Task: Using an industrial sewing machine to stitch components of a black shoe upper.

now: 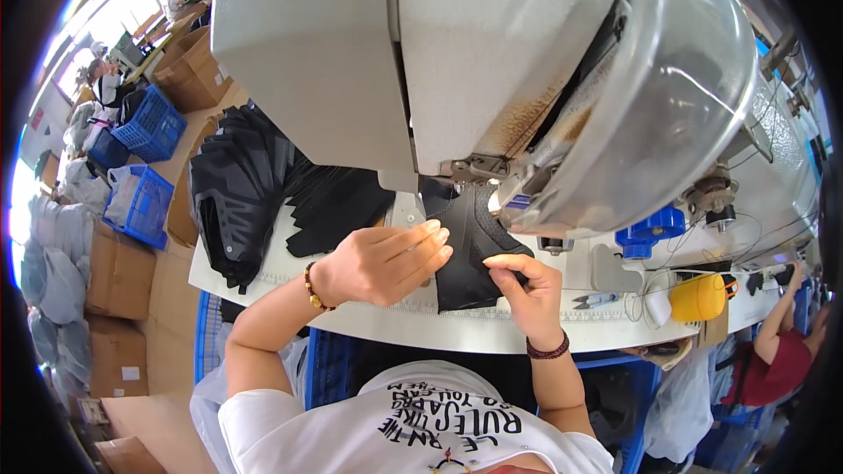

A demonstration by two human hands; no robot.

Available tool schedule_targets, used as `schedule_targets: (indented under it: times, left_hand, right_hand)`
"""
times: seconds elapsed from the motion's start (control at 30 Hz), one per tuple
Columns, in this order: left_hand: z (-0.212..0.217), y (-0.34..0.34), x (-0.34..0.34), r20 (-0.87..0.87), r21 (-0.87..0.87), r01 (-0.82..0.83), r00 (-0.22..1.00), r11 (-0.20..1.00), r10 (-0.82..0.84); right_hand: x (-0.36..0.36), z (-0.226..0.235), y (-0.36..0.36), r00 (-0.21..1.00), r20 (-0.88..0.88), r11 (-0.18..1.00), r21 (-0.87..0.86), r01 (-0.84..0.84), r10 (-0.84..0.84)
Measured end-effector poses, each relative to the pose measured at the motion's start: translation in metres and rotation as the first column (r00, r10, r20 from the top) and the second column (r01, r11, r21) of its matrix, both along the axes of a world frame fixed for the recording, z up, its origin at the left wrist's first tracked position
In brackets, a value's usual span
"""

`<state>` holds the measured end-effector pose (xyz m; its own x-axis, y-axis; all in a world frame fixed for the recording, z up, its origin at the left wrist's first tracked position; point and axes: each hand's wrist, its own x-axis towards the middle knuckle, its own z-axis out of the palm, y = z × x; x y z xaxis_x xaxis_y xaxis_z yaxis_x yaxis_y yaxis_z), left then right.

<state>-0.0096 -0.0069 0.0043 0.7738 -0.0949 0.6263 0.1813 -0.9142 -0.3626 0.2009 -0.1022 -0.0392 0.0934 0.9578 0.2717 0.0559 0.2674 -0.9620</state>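
Note:
A black shoe-upper piece [470, 268] with a textured strip lies on the white table beneath the head of a sewing machine [492, 61]. My right hand [531, 294] grips its right edge between thumb and forefinger. Over the piece's left side, my left hand [386, 263] reaches with fingers stretched out and close together; its thumb is hidden, and nothing shows in it. The machine's needle area sits just beyond the piece, partly covered by the housing. Left of the machine, black cut pieces [338, 211] lie fanned out beside a stack of black shoe uppers [241, 184].
Right of my hand are small snips [597, 300], a yellow container [698, 297] and a blue knob [650, 230]. Blue crates [140, 202] and cardboard boxes [118, 272] stand on the floor at left. A person in a dark red top [773, 369] works at far right.

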Motion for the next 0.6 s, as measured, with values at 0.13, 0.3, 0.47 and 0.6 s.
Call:
schedule_targets:
  times: [0.13,0.3,0.47,0.6]
  left_hand:
    - [-0.004,0.003,0.000,-0.011,0.037,0.005,1.000,0.999,-0.005]
    - [0.001,0.006,0.002,-0.014,0.004,-0.011,1.000,1.000,0.011]
    - [0.011,0.014,0.005,-0.030,-0.008,-0.012,0.999,1.000,0.012]
    - [0.015,0.016,0.007,-0.058,-0.045,-0.008,0.998,0.999,0.005]
  right_hand:
    - [-0.002,-0.002,0.000,1.000,-0.031,1.000,0.001,-0.004,0.004]
    - [-0.002,-0.003,0.007,0.997,-0.080,1.000,0.016,0.022,-0.021]
    - [-0.001,-0.013,0.014,0.966,-0.249,0.997,-0.019,0.070,-0.072]
    - [0.001,-0.016,0.018,0.975,-0.206,0.995,0.036,0.093,-0.084]
